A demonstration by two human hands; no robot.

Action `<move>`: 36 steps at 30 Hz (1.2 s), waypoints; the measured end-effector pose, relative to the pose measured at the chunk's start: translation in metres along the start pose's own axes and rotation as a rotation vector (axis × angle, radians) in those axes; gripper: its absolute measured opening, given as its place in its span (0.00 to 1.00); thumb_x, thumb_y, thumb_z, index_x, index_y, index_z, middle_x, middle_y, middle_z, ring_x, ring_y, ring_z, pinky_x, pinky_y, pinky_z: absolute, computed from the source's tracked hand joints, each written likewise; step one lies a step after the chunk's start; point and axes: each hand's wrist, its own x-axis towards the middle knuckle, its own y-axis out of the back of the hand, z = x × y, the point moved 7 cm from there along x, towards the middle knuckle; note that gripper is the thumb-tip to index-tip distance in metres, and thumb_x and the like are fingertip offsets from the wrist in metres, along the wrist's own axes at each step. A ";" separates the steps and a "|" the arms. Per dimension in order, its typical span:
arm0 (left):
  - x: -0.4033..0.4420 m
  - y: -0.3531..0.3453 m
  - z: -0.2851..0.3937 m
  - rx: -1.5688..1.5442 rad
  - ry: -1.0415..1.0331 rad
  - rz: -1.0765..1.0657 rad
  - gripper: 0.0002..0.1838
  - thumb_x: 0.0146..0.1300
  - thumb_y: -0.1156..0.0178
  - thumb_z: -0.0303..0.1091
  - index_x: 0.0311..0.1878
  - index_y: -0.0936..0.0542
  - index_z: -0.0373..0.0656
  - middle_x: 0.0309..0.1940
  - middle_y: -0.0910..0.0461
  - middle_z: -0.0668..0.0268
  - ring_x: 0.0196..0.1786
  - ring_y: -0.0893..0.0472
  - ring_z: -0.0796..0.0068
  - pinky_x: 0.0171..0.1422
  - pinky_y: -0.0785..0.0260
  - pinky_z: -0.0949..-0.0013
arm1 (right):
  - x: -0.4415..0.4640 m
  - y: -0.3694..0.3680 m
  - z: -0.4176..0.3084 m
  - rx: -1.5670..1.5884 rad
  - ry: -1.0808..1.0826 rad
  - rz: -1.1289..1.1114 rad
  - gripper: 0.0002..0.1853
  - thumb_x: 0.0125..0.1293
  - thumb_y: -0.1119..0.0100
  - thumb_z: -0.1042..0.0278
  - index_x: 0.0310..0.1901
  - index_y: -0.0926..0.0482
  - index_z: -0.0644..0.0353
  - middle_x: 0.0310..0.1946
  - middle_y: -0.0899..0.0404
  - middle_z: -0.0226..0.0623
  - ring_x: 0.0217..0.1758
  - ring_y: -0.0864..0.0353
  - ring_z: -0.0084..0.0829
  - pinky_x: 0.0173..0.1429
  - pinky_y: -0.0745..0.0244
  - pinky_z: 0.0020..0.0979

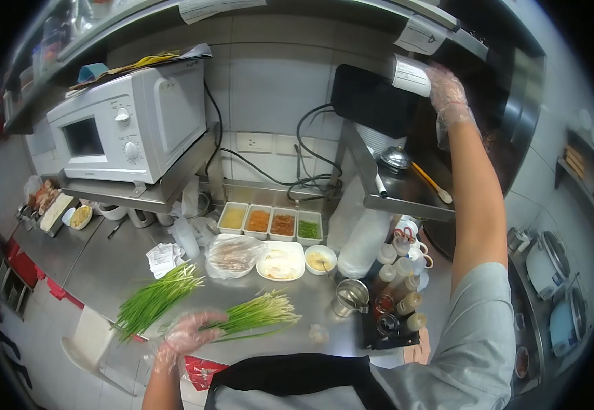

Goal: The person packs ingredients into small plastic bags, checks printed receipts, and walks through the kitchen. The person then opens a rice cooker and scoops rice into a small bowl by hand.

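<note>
My left hand (191, 331), in a clear plastic glove, is at the counter's front edge with its fingers apart, beside the cut end of a bunch of green onions (259, 316). Another bunch (157, 301) lies to its left. Raised at the upper right, my right hand (445, 87), also gloved, has its fingers closed at a printed white paper slip (412, 75). That slip hangs beside a black screen (372, 99), below another paper slip (421, 35) on the shelf edge.
A microwave (126, 123) stands on the left shelf. Behind the onions are several ingredient trays (259, 220), a plastic bag (234, 257) and a white dish (280, 262). A metal cup (350, 298) and squeeze bottles (406, 283) stand at the right, under a metal shelf (406, 202).
</note>
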 end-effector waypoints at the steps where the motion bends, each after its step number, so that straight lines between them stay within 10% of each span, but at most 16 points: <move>1: 0.015 0.006 0.015 -0.025 -0.084 -0.018 0.20 0.58 0.36 0.35 0.55 0.23 0.43 0.52 0.22 0.59 0.55 0.23 0.66 0.60 0.31 0.62 | -0.005 -0.001 -0.003 0.000 0.015 -0.043 0.19 0.60 0.40 0.71 0.52 0.25 0.68 0.52 0.24 0.44 0.53 0.23 0.34 0.59 0.31 0.27; 5: 0.067 0.009 0.079 -0.486 -0.324 -0.132 0.28 0.59 0.36 0.36 0.61 0.30 0.40 0.58 0.27 0.57 0.62 0.28 0.62 0.67 0.36 0.59 | -0.063 -0.029 -0.029 0.488 -0.156 -0.115 0.18 0.60 0.44 0.80 0.53 0.27 0.69 0.46 0.23 0.44 0.49 0.22 0.33 0.56 0.27 0.29; 14: 0.166 0.007 0.227 -1.280 -0.590 -0.287 0.32 0.60 0.36 0.37 0.64 0.37 0.37 0.59 0.30 0.54 0.60 0.28 0.65 0.64 0.33 0.65 | -0.194 -0.132 -0.110 0.050 -0.075 -0.533 0.22 0.56 0.38 0.76 0.54 0.26 0.67 0.32 0.23 0.29 0.37 0.24 0.20 0.45 0.29 0.22; 24: 0.200 0.054 0.186 -1.114 -0.599 0.303 0.21 0.58 0.36 0.27 0.55 0.29 0.35 0.43 0.22 0.61 0.44 0.21 0.75 0.50 0.28 0.72 | -0.229 -0.171 -0.080 -0.108 -0.161 -0.532 0.22 0.54 0.34 0.68 0.50 0.24 0.67 0.34 0.21 0.38 0.38 0.22 0.26 0.46 0.27 0.27; 36: 0.207 0.061 0.159 -1.677 -0.613 -0.123 0.15 0.64 0.41 0.32 0.51 0.28 0.37 0.48 0.23 0.60 0.50 0.22 0.69 0.57 0.27 0.65 | -0.251 -0.199 -0.055 0.255 -0.476 -0.522 0.20 0.56 0.36 0.73 0.50 0.27 0.71 0.42 0.22 0.41 0.45 0.23 0.28 0.52 0.29 0.27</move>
